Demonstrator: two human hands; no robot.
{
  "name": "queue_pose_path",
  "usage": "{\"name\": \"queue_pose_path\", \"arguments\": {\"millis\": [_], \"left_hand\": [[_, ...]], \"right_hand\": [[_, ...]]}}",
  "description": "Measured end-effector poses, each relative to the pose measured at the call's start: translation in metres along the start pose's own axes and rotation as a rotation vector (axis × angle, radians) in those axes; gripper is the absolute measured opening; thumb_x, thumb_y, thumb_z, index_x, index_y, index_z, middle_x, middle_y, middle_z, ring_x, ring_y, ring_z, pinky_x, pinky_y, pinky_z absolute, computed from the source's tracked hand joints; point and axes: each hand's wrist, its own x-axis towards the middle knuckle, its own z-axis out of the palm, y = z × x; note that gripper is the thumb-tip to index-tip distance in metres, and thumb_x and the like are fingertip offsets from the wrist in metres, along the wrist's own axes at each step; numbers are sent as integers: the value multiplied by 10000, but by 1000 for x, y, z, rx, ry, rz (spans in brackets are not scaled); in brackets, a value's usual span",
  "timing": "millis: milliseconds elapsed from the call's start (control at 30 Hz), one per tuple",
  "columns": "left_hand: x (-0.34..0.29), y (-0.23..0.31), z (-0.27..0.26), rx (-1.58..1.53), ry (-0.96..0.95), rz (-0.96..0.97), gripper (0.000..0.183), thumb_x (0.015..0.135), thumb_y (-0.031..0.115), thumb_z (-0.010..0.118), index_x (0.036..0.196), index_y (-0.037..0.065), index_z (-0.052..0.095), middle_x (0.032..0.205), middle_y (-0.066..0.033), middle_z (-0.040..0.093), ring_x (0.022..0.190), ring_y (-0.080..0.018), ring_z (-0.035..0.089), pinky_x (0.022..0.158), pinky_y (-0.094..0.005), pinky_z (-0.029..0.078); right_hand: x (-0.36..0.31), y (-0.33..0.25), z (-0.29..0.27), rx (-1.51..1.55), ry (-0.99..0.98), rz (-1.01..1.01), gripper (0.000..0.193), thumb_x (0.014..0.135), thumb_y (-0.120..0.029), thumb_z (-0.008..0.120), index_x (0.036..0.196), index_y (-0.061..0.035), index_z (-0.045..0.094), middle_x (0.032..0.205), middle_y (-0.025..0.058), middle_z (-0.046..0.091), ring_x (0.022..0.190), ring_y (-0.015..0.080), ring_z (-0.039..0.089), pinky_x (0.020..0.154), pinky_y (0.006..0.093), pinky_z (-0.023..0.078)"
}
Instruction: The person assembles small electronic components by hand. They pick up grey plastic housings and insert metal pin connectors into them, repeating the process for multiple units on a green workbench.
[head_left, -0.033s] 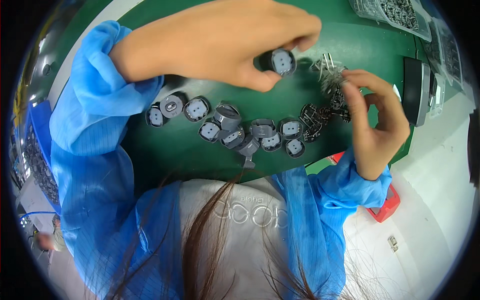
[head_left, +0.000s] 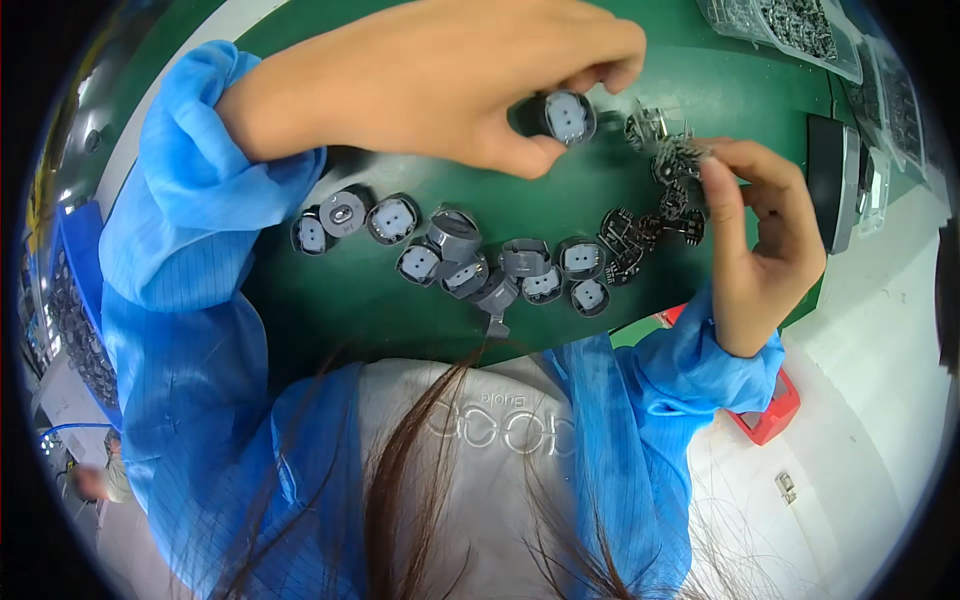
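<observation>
My left hand [head_left: 440, 85] reaches across the green table from the left. Its thumb and fingers are closed around a small dark housing [head_left: 568, 118] with a pale grey, two-holed insert facing up. At the right, my right hand [head_left: 760, 205] has thumb and forefinger pinched together beside a pile of small metal pin parts [head_left: 675, 165]. Whatever lies between those fingertips is too small to make out. Between my arms, several similar dark grey housings [head_left: 540, 285] lie in a loose row; some show pale inserts and others stand tilted or turned over.
Clear plastic bins [head_left: 790, 25] of metal parts stand at the far right, near a black box-shaped device [head_left: 830, 180]. A red object [head_left: 770, 405] is below my right forearm. At the left edge, a blue bin [head_left: 85, 290] holds many dark parts.
My right hand has moved slightly right, away from the upper part of the metal pile, and those parts have shifted. My left hand keeps its hold, with the housing tipped a little.
</observation>
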Motion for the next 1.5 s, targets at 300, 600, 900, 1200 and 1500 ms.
{"name": "queue_pose_path", "arguments": {"millis": [300,600,900,1200,1500], "left_hand": [[-3,-20,-4,-311,79,17,256,787,35,771,1028,9,691,999,-98,609,787,-187,609,689,-297,530],[-3,-25,-11,-80,308,129,230,766,97,890,951,45,762,908,-54,617,787,-152,594,632,-278,507],[-2,18,-25,-370,261,-331,241,820,69,860,1008,-12,734,1007,-106,732,877,-122,677,700,-225,579],[-7,-4,-13,-591,239,-183,147,838,-33,769,969,-19,706,989,-98,709,885,-123,671,721,-236,592],[-3,4,-17,-645,165,-184,349,820,-46,782,1139,-71,641,1025,-153,727,892,-147,712,784,-258,613]], "right_hand": [[32,-10,11,194,-206,-17,233,887,93,715,1118,77,684,1036,121,690,894,185,707,771,273,582],[41,3,43,443,-67,45,197,943,37,677,1131,92,676,1265,244,664,926,232,737,801,292,596],[40,16,41,628,-58,56,210,970,-39,677,1146,74,697,1173,175,706,869,199,707,765,291,562],[37,4,40,513,-73,46,399,932,37,696,1314,63,585,1175,234,667,951,233,712,783,294,628],[33,16,45,439,1,-48,176,921,58,711,1091,70,668,1069,142,710,973,178,700,756,258,585]]}}
